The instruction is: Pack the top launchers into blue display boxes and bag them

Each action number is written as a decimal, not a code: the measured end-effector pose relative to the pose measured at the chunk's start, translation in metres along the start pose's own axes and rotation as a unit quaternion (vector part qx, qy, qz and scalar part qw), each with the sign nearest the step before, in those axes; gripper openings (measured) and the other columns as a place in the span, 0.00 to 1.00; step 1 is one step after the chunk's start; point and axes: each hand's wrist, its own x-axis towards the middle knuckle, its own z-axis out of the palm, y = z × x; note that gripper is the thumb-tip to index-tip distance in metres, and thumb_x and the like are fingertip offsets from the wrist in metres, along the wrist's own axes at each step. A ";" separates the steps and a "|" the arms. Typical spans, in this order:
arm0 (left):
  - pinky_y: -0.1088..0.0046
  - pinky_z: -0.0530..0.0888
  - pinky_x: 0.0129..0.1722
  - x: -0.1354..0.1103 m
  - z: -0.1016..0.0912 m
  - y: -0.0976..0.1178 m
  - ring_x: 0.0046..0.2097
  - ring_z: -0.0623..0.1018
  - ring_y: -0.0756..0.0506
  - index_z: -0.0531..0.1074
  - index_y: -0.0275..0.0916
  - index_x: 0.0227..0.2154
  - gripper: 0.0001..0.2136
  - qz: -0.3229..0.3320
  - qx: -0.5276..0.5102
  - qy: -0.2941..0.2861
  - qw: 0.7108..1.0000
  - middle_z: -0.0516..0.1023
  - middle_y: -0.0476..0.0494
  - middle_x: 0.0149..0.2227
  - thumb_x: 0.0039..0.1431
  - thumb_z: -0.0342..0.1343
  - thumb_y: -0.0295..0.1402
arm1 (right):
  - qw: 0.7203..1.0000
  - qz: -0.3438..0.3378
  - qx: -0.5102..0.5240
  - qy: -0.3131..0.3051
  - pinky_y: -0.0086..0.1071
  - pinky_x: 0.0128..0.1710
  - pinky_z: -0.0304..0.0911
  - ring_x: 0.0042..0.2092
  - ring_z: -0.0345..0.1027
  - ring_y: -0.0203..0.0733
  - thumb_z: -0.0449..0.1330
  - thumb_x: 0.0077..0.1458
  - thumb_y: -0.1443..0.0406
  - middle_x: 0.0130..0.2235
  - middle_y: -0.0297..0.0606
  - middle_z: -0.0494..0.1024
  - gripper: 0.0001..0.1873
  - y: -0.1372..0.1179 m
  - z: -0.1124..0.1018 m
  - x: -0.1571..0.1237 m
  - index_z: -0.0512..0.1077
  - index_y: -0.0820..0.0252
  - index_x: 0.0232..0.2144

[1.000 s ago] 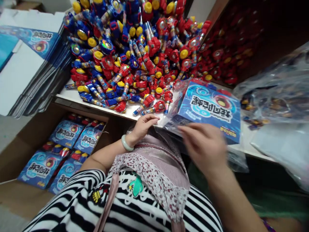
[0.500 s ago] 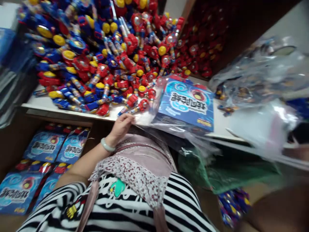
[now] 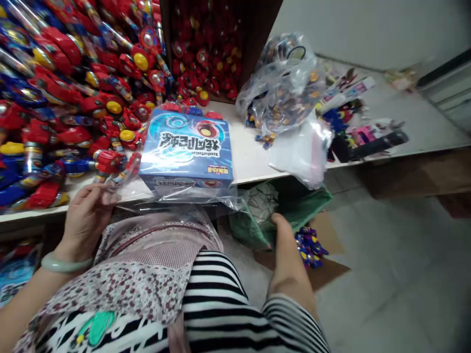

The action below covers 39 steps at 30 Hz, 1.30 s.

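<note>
A blue printed box (image 3: 186,152) lies in a clear plastic bag (image 3: 191,198) at the shelf's front edge, red and blue toy tops showing behind its lid. My left hand (image 3: 86,218) is closed in a pinch on the bag's left end, left of the box. My right hand (image 3: 281,228) hangs low at the rim of a green sack (image 3: 253,228), beside crumpled clear plastic (image 3: 263,203) in the sack. Its fingers are mostly hidden, so what it holds cannot be made out.
Red and blue toys (image 3: 110,103) are heaped at the left. Behind the box is a bin of red toys (image 3: 206,54). A full clear bag (image 3: 283,98) and flat plastic bags (image 3: 301,152) lie on the right. An open carton (image 3: 327,274) sits on the floor.
The view has swung right. My right arm, blurred at the right edge before, is now down at the green sack. My left hand now grips the plastic bag left of the box.
</note>
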 end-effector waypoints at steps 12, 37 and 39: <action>0.72 0.73 0.36 0.015 -0.026 0.009 0.28 0.72 0.50 0.82 0.47 0.30 0.11 0.091 0.058 -0.123 0.987 0.74 0.51 0.22 0.47 0.72 0.45 | 0.898 -0.338 0.245 0.142 0.33 0.42 0.70 0.39 0.74 0.39 0.67 0.57 0.62 0.37 0.34 0.80 0.10 -0.122 0.044 -0.052 0.74 0.51 0.42; 0.79 0.66 0.29 0.008 -0.007 -0.022 0.25 0.62 0.54 0.72 0.44 0.57 0.32 -0.202 -0.155 -0.276 0.927 0.57 0.58 0.20 0.46 0.68 0.24 | 0.744 -0.075 0.640 -0.179 0.29 0.24 0.48 0.20 0.36 0.29 0.75 0.40 0.51 0.17 0.18 0.46 0.33 -0.109 0.087 -0.018 0.74 0.42 0.51; 0.78 0.67 0.30 0.011 -0.010 -0.029 0.25 0.64 0.54 0.71 0.46 0.58 0.34 -0.194 -0.139 -0.284 0.929 0.59 0.58 0.21 0.46 0.69 0.25 | 0.761 -0.093 0.619 -0.169 0.29 0.27 0.52 0.21 0.44 0.29 0.75 0.40 0.57 0.18 0.18 0.52 0.36 -0.098 0.096 -0.009 0.72 0.39 0.53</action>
